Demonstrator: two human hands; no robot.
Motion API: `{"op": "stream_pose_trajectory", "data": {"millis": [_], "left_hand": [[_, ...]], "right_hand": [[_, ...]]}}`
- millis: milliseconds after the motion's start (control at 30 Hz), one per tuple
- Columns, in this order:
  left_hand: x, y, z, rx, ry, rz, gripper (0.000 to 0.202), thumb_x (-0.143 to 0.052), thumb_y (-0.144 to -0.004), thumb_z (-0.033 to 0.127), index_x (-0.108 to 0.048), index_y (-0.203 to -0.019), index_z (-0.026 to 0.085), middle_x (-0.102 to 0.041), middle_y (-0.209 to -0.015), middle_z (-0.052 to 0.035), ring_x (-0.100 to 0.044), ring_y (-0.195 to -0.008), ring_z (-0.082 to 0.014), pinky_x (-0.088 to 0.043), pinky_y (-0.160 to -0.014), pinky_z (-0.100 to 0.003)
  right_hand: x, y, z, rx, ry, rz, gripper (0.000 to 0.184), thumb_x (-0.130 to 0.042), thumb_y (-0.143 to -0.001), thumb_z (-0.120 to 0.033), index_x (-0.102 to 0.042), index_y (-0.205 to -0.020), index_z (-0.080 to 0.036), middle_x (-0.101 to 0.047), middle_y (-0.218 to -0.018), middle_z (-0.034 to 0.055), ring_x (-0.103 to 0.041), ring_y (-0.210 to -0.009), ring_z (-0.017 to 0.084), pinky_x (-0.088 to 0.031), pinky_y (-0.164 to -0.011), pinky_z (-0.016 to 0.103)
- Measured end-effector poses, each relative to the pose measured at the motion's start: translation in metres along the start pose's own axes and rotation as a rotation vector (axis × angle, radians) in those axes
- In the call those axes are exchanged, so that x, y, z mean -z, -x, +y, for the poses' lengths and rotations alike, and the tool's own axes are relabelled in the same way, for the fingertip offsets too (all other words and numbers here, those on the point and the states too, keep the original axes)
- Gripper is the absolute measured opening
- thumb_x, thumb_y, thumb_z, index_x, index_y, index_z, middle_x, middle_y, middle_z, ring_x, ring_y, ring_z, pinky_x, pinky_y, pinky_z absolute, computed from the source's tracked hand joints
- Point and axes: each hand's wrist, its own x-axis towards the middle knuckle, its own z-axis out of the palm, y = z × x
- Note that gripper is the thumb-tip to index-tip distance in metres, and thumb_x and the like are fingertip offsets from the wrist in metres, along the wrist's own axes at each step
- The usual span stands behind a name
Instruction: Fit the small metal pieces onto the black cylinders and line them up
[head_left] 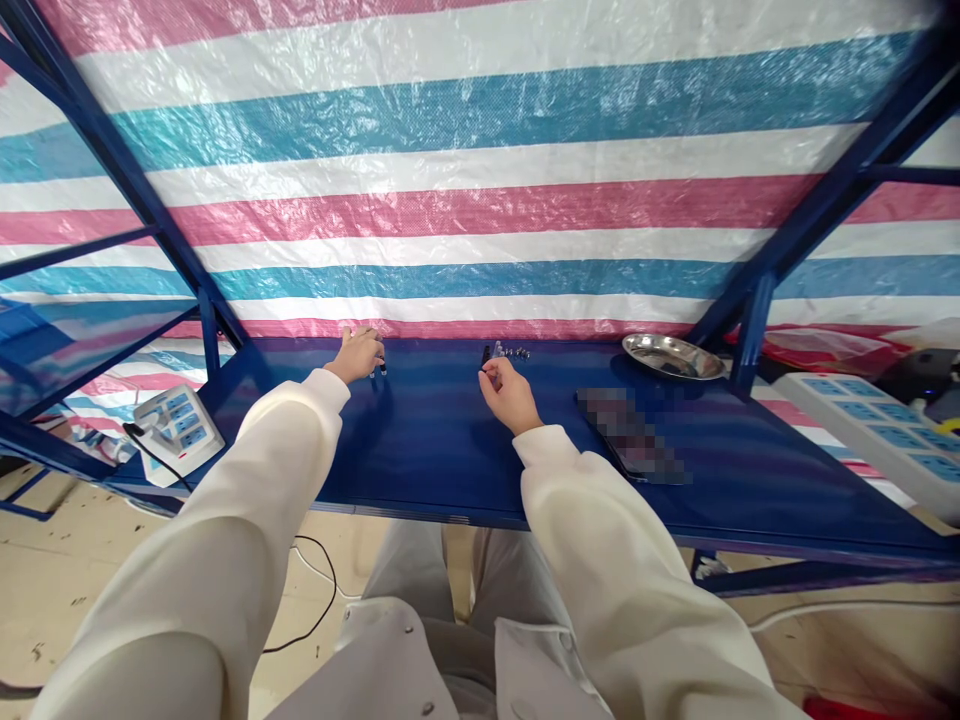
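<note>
The work in hand looks to me partly done, because the small pieces lie in two places. Left of the middle of the frame, dark small pieces (pixel 383 369) are at the fingers of the left hand (pixel 361 353). Right of the middle, a black piece (pixel 485 354) and some shiny pieces (pixel 520 353) are on the far part of the blue surface (pixel 442 430), just beyond the right hand (pixel 508 393). These shiny pieces seem left to be handled, in my judgement.

The left hand is bent downwards with its fingers a little apart; I cannot tell if it grips the pieces. The right hand is narrow, thumb and finger near together at the black piece, but whether it is held, I cannot tell.

Now the count: two dark pieces show by the left hand, and one black piece by the right. The shiny ones are perhaps four or five; they are too small to count surely. There is one metal plate (pixel 667 358) and one phone (pixel 628 436), both right of centre. Two power strips stand at the sides, one at the left (pixel 180 428) and one at the right edge.
</note>
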Motion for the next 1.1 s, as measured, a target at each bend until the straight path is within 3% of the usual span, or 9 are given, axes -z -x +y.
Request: {"op": "stream_pose_trajectory", "data": {"millis": [133,300,433,533,700,1100], "left_hand": [[0.015,0.001,0.027,-0.004,0.132,0.109,0.011,-0.061,-0.077,0.022,-0.071,-0.081,0.022,-0.062,-0.113,-0.0079,-0.043,-0.117,-0.0287,-0.025,-0.097,-0.048],[0.022,0.005,0.085,0.019,0.464,0.362,0.010,-0.062,-0.080,0.027,-0.070,-0.085,0.022,-0.065,-0.108,-0.0048,-0.051,-0.111,-0.0234,-0.029,-0.098,-0.044],[0.001,0.011,0.129,0.053,0.768,0.502,0.014,-0.058,-0.084,0.027,-0.068,-0.091,0.021,-0.067,-0.102,-0.0042,-0.058,-0.102,-0.0189,-0.038,-0.094,-0.035],[-0.023,0.016,0.149,0.109,0.916,0.533,0.016,-0.056,-0.085,0.027,-0.067,-0.094,0.021,-0.068,-0.102,-0.0047,-0.059,-0.099,-0.0176,-0.042,-0.090,-0.031],[-0.046,0.025,0.157,0.189,1.020,0.475,0.015,-0.058,-0.082,0.025,-0.067,-0.093,0.020,-0.068,-0.098,-0.0042,-0.061,-0.093,-0.0168,-0.044,-0.085,-0.029],[-0.052,0.029,0.155,0.200,1.062,0.352,0.012,-0.053,-0.086,0.026,-0.061,-0.091,0.018,-0.068,-0.091,-0.0032,-0.061,-0.089,-0.0152,-0.042,-0.072,-0.025]], "right_hand": [[-0.001,0.000,0.000,0.011,-0.009,0.003,0.021,-0.042,-0.084,-0.036,-0.053,-0.093,-0.020,-0.060,-0.075,0.0022,-0.051,-0.058,0.014,-0.040,-0.063,0.026],[-0.005,0.000,-0.001,-0.005,-0.093,-0.040,0.028,-0.039,-0.087,-0.042,-0.055,-0.092,-0.020,-0.061,-0.077,0.0033,-0.055,-0.063,0.015,-0.042,-0.066,0.026],[-0.006,0.001,-0.002,-0.055,-0.202,-0.069,0.042,-0.027,-0.091,-0.050,-0.054,-0.103,-0.020,-0.061,-0.077,0.0029,-0.057,-0.066,0.015,-0.044,-0.067,0.026],[-0.005,0.002,-0.004,-0.087,-0.224,-0.043,0.047,-0.020,-0.092,-0.053,-0.053,-0.100,-0.021,-0.061,-0.076,0.0028,-0.057,-0.065,0.014,-0.045,-0.064,0.026],[-0.004,0.004,-0.005,-0.075,-0.190,-0.031,0.044,-0.022,-0.092,-0.055,-0.047,-0.075,-0.023,-0.057,-0.067,0.0018,-0.056,-0.064,0.015,-0.043,-0.063,0.025],[-0.008,0.005,-0.002,-0.058,-0.121,-0.034,0.049,-0.019,-0.089,-0.062,-0.041,-0.069,-0.024,-0.055,-0.063,0.0017,-0.053,-0.059,0.015,-0.042,-0.061,0.025]]}}
